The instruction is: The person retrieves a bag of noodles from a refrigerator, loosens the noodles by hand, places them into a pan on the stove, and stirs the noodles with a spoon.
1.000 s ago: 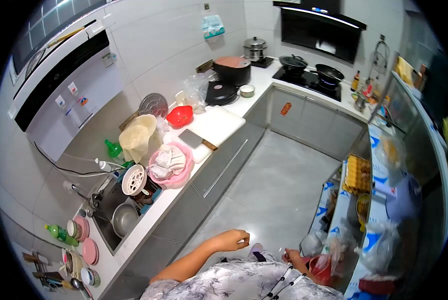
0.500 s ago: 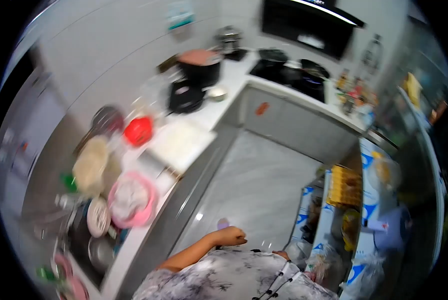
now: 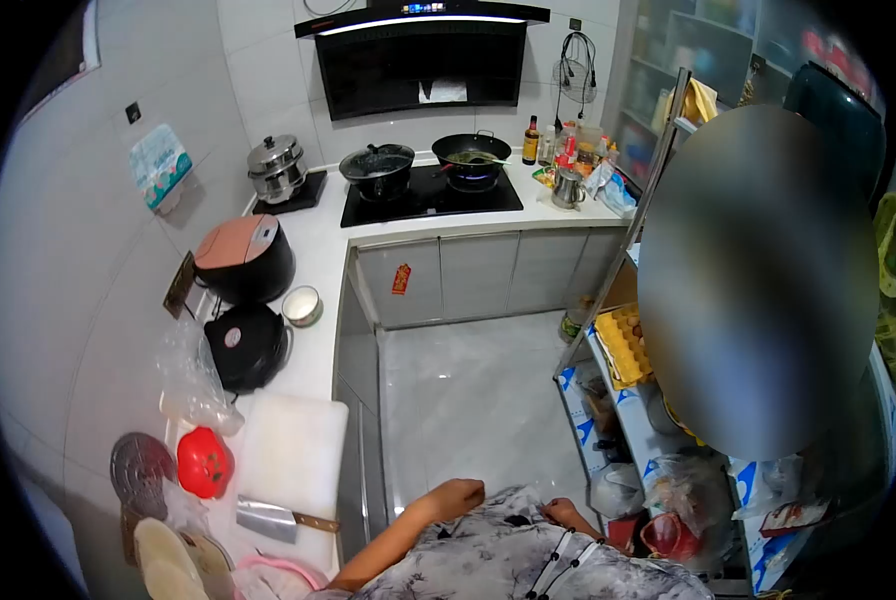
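My left hand [image 3: 457, 498] hangs in front of my patterned shirt [image 3: 488, 545], fingers curled in, and nothing shows in it. Close to the shirt on the other side is my right hand [image 3: 565, 514], partly hidden, its visible fingers curled with no object showing. Neither hand touches the counter. To the left of my left hand, a cleaver [image 3: 273, 520] lies across the lower end of a white cutting board [image 3: 298, 450]. A red bowl-like container [image 3: 205, 463] sits beside the board, and a pink basin [image 3: 288, 572] shows at the bottom edge.
A wok [image 3: 471, 152] and a lidded pan [image 3: 377, 167] stand on the stove [image 3: 431, 198]. Along the left counter are a rice cooker [image 3: 243, 262], a black round appliance [image 3: 247, 347] and a small bowl [image 3: 302, 305]. Shelves at right hold yellow egg trays [image 3: 622, 345]; a blurred oval covers part there.
My view has swung to the right, bringing the stove to the top middle and the sink out of sight. More of my right hand shows now. My left hand stays curled.
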{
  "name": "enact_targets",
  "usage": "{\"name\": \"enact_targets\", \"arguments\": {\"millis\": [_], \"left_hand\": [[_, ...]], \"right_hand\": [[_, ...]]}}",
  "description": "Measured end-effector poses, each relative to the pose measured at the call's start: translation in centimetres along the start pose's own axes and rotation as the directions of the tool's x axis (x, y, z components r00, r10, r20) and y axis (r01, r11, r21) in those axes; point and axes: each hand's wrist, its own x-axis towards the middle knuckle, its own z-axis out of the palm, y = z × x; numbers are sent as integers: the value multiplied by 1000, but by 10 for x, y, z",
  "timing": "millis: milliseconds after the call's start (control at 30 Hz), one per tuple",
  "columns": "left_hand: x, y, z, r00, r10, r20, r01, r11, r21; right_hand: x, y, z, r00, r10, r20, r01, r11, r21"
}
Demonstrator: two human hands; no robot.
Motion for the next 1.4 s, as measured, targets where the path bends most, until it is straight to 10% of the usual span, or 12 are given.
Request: {"name": "enact_targets", "arguments": {"millis": [300, 500, 567, 733, 833, 967, 1067, 1100, 1167, 1233, 1400], "left_hand": [[12, -32, -13, 997, -28, 78, 46, 971, -235], [44, -15, -76, 963, -266, 51, 271, 941, -200], [61, -14, -92, 920, -374, 114, 390, 897, -209], [117, -50, -90, 929, 39, 367, -36, 999, -14], [140, -42, -88, 878, 75, 473, -23, 993, -115], [162, -47, -70, 730, 177, 660, -85, 982, -169], [183, -52, -50, 459, 255, 851, -175, 965, -195], [188, -43, -38, 357, 323, 876, -290, 930, -225], [193, -17, -16, 272, 277, 922, -290, 937, -195], [189, 7, 2, 99, 316, 943, -350, 899, -265], [166, 61, 46, -61, 158, 986, -242, 956, -168]], "right_hand": [[74, -6, -9, 989, 146, -21, -119, 871, 476], [139, -66, -28, 980, -192, 54, 197, 887, -417], [155, -100, -33, 975, 51, 215, -131, 917, 376], [171, -151, -52, 985, -109, 134, 41, 901, 431], [144, -140, -75, 997, -67, 26, 43, 842, 538], [87, -57, -62, 943, 236, -235, 25, 654, 756], [18, 51, -25, 869, 432, -240, 30, 439, 898], [1, 106, 2, 849, 442, -288, -7, 556, 831], [-81, 126, 51, 632, 719, -290, 173, 235, 957], [-139, 144, 99, 478, 868, -138, 21, 146, 989], [-174, 183, 234, 411, 911, 19, 269, -141, 953]]}}
